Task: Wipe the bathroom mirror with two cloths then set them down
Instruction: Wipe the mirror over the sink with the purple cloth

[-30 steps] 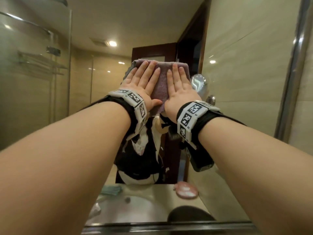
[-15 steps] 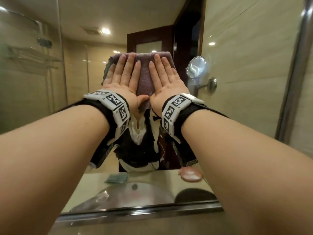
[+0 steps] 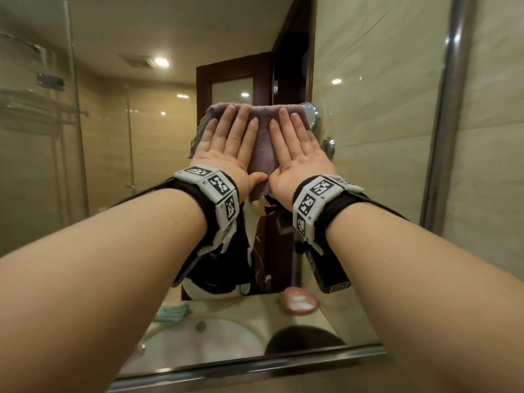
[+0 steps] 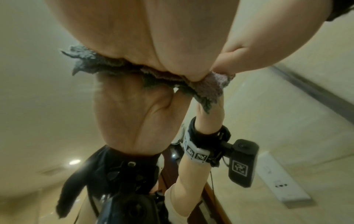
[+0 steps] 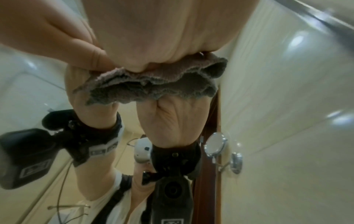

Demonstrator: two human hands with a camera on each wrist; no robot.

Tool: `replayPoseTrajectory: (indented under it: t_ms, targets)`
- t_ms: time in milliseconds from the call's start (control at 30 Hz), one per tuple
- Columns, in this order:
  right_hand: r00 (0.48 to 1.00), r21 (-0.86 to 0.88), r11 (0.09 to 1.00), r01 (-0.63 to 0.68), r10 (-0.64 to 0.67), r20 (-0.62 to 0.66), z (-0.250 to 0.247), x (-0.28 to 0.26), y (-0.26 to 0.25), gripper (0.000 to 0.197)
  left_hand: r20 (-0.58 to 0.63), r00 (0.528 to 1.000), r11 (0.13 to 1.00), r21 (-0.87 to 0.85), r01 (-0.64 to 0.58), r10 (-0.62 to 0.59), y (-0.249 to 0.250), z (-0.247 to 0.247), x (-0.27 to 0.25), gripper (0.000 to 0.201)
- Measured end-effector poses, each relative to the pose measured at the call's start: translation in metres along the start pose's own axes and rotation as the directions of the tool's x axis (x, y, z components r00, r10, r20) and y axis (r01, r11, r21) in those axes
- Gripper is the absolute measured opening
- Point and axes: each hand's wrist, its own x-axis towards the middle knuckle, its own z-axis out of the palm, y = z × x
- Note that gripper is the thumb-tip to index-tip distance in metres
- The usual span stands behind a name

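Note:
A mauve cloth (image 3: 262,143) lies flat against the bathroom mirror (image 3: 113,171) at about head height. Its left edge looks greyer, and I cannot tell whether it is one cloth or two overlapping. My left hand (image 3: 224,146) presses its left half with straight, spread fingers. My right hand (image 3: 297,148) presses the right half the same way, thumbs nearly touching. From the left wrist, the palm of the left hand (image 4: 134,37) sits on the bunched cloth (image 4: 214,84). In the right wrist view, the right hand (image 5: 162,30) pins the cloth's frilled edge (image 5: 153,81) to the glass.
The mirror's metal frame runs along the bottom (image 3: 255,364) and the right side (image 3: 442,137), with tiled wall beyond. The glass reflects a sink (image 3: 204,341), a pink item (image 3: 297,302), a teal cloth (image 3: 173,312) and a round wall mirror (image 3: 313,114). A wall socket (image 4: 277,178) shows.
Both hands slid the cloth left across the glass, then back right. Its right edge now overlaps the reflected round wall mirror.

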Motion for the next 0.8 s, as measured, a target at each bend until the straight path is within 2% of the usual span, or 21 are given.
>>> replayPoseTrajectory:
  t_ms: [133, 300, 533, 633, 800]
  targets:
    - [0.993, -0.057, 0.994, -0.089, 0.093, 0.067, 0.001, -0.009, 0.05, 0.074, -0.059, 0.996, 0.998, 0.012, -0.065, 0.065, 0.053, -0.006, 0.017, 0.088]
    - [0.974, -0.122, 0.974, -0.19, 0.203, 0.1, 0.003, -0.023, 0.11, 0.075, -0.102, 0.985, 0.99, 0.011, -0.137, 0.138, 0.116, -0.015, 0.038, 0.085]
    - [0.935, -0.302, 0.909, -0.289, 0.336, 0.117, 0.011, -0.039, 0.182, 0.073, -0.14, 0.969, 0.979, 0.032, -0.201, 0.203, 0.2, -0.021, 0.058, 0.08]
    - [0.915, -0.338, 0.89, -0.304, 0.372, 0.156, 0.012, -0.044, 0.202, 0.081, -0.133, 0.963, 0.972, 0.054, -0.23, 0.235, 0.225, -0.023, 0.062, 0.08]
    - [0.919, -0.362, 0.888, -0.285, 0.36, 0.16, 0.012, -0.045, 0.21, 0.087, -0.138, 0.964, 0.973, 0.078, -0.218, 0.227, 0.234, -0.021, 0.063, 0.08]
